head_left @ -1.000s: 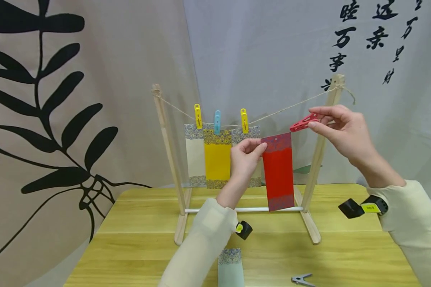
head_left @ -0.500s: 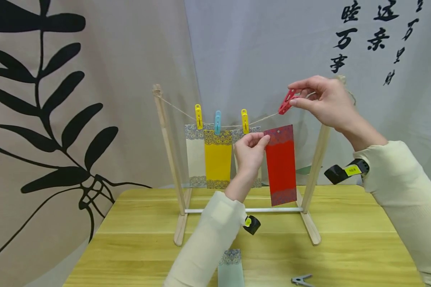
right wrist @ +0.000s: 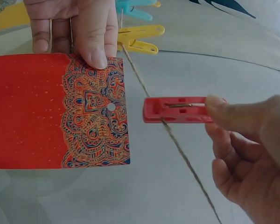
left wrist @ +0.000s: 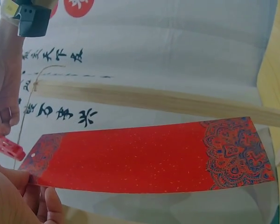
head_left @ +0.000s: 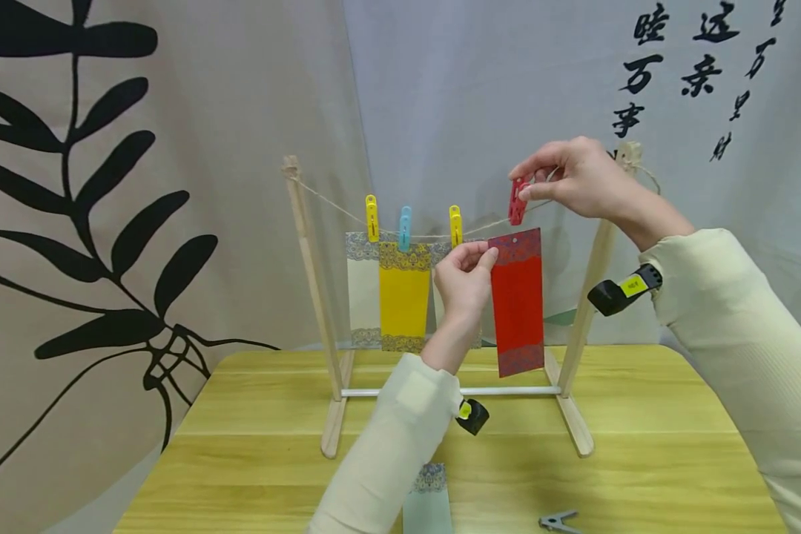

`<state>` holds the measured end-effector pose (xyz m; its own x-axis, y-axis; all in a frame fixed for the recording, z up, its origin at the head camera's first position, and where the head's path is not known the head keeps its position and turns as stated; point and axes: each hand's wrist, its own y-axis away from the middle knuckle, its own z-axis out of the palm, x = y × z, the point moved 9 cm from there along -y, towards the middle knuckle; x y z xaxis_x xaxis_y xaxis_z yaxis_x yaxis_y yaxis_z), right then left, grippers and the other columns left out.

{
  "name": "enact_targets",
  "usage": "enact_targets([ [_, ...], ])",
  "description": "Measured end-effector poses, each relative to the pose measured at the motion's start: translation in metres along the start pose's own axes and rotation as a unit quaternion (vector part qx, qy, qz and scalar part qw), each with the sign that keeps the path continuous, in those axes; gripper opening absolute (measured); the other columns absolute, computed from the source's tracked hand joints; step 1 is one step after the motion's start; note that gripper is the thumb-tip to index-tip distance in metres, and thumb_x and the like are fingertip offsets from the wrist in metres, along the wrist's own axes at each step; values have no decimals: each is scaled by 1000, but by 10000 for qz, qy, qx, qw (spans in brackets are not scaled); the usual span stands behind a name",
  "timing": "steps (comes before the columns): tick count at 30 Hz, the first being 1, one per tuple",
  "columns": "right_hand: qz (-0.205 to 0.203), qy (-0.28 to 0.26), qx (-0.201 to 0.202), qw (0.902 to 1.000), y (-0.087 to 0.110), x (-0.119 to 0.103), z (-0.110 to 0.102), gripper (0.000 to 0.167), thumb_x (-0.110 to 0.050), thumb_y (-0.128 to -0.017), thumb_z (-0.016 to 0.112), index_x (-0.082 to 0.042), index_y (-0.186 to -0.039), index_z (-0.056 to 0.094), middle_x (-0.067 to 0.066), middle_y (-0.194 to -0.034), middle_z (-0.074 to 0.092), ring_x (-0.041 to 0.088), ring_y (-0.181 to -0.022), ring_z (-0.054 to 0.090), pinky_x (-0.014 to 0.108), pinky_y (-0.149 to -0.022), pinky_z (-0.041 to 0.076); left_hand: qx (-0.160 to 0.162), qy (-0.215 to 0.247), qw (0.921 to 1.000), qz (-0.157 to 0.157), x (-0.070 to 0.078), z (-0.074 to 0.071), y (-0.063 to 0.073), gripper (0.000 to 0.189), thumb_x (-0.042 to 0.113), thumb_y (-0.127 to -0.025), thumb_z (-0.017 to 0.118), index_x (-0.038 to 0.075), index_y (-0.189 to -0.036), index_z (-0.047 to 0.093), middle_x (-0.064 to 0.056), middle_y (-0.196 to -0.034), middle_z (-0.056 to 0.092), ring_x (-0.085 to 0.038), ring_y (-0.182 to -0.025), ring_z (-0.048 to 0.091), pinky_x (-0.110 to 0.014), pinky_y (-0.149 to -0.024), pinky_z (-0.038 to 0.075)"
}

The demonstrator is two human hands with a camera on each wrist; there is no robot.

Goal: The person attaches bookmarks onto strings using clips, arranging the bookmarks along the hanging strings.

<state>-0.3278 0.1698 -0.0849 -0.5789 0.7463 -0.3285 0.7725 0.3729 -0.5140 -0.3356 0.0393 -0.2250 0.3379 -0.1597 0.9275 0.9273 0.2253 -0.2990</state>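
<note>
My left hand (head_left: 463, 282) pinches the top left corner of a red paper bookmark (head_left: 518, 304), which hangs upright with a patterned band at each end. A small punched hole shows near its top edge in the right wrist view. Above it, my right hand (head_left: 577, 178) pinches a red clothespin (head_left: 517, 202) between thumb and fingers. The clothespin's tip overlaps the twine (right wrist: 184, 158) in the right wrist view, a short gap from the bookmark's top edge. Two yellow clothespins (head_left: 455, 226) and a blue one (head_left: 404, 228) hold a yellow bookmark (head_left: 403, 304) and two cream ones (head_left: 364, 297) on the twine.
A wooden frame with two posts (head_left: 314, 289) and a white crossbar (head_left: 507, 391) stands on the wooden table (head_left: 254, 475). Nearer me lie a pale green bookmark (head_left: 429, 508) and a grey clothespin (head_left: 558, 521). A printed curtain (head_left: 474, 96) hangs behind.
My right hand has moved left and up, bringing the red clothespin from beside the right post to the twine, its tip now pointing down. My left hand has raised the red bookmark slightly.
</note>
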Motion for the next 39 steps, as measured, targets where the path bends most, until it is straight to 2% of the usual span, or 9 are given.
enact_targets([
  [4, 70, -13, -248, 9997, -1, 2, 6, 21, -4, -84, 68, 1, -104, 69, 13, -90, 64, 18, -67, 50, 19, -56, 40, -5, 28, 10000, 62, -1, 0, 0, 8, 4, -83, 70, -3, -86, 70, -9, -77, 67, -4, -62, 52, -15, -58, 45],
  [15, -45, 51, -536, 9985, 2, 2, 18, 20, -3, -83, 69, 0, -103, 69, 5, -71, 57, 17, -60, 44, 22, -52, 36, -25, 424, 9991, 14, -5, -1, -2, 8, 2, -82, 70, -4, -87, 69, -8, -77, 67, -5, -63, 51, -16, -57, 43],
  [27, 216, 55, -747, 9970, 2, 5, 22, 24, -5, -85, 68, -1, -108, 68, 8, -81, 59, 22, -65, 47, 25, -53, 38, -93, 518, 9986, -77, -5, 0, -3, 10, 5, -83, 70, -3, -88, 70, -8, -77, 67, -6, -63, 51, -17, -57, 43],
  [31, 338, 29, -874, 9956, 3, 6, 22, 26, -8, -86, 67, -2, -111, 68, 9, -89, 60, 24, -68, 51, 26, -53, 40, -74, 431, 9990, -136, -6, 0, -3, 9, 6, -83, 71, -2, -88, 70, -6, -78, 67, -5, -65, 53, -17, -60, 46],
  [35, 433, 104, -918, 9948, 4, 6, 22, 28, -11, -86, 66, -3, -113, 67, 11, -102, 62, 24, -78, 52, 28, -55, 42, -66, 356, 9992, -166, -7, -1, -3, 9, 7, -83, 71, -1, -87, 70, -5, -77, 67, -6, -66, 54, -18, -62, 47],
  [39, 427, 251, -874, 9949, 6, 5, 22, 32, -14, -86, 67, -4, -116, 66, 13, -112, 61, 25, -92, 49, 33, -64, 44, -105, 337, 9993, -109, -8, -2, -3, 9, 6, -83, 71, -2, -86, 70, -5, -76, 67, -6, -65, 54, -17, -61, 46],
])
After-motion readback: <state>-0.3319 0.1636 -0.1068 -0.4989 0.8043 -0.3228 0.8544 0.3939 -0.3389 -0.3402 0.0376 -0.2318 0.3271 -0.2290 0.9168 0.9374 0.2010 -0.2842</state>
